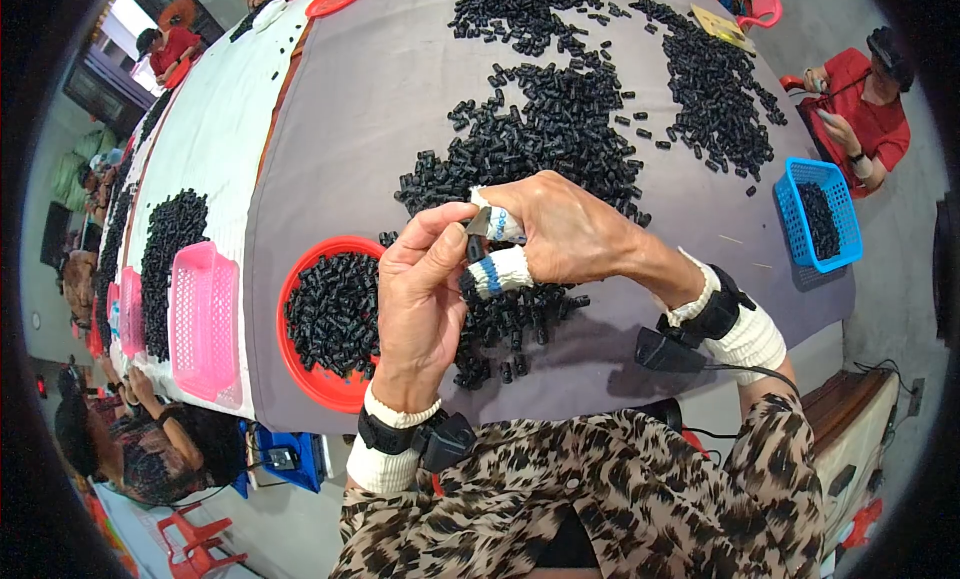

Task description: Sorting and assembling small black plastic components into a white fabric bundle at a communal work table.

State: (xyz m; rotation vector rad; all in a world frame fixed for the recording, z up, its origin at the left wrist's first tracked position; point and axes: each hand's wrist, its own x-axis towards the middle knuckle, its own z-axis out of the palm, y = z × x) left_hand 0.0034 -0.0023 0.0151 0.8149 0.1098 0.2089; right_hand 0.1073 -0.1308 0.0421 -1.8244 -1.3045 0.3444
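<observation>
My left hand [418, 304] pinches a small black cylindrical part [474, 245] between thumb and fingers, in front of my chest. My right hand [572, 231] is closed close against it, with white wraps on the thumb and a finger. From its grip a small flat metal blade [480, 222] sticks out, touching or nearly touching the part; its handle end is hidden. Behind and beneath both hands lies a heap of black parts [545, 129] of the same kind. Just left of my left hand stands a round red basin [290, 349] filled with more.
A grey cloth [340, 129] covers the table. At the right edge sits a blue basket [850, 244] with black parts, near a person in red [875, 114]. Pink baskets [205, 319] stand on the white-covered table to the left, where other people sit. Another heap [715, 99] lies far right.
</observation>
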